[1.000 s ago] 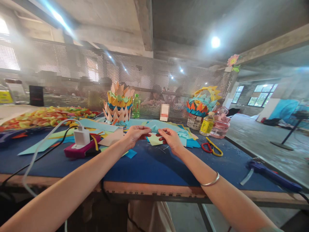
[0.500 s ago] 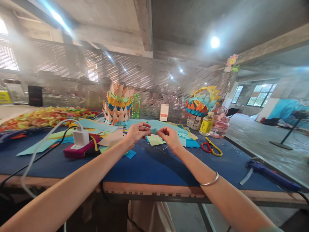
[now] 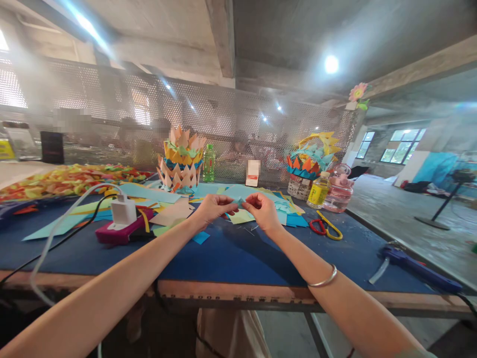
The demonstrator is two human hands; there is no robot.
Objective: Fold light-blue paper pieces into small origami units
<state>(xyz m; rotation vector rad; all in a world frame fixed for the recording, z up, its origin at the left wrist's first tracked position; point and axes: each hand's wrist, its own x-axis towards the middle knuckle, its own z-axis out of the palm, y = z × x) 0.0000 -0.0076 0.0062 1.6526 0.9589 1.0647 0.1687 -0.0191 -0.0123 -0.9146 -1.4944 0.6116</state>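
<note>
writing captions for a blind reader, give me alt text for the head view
A person's left hand and right hand pinch a small light-blue paper piece above a blue table strewn with coloured paper. Behind stand a tiered paper decoration and a handled basket; at right lie scissors and a blue glue gun.
</note>
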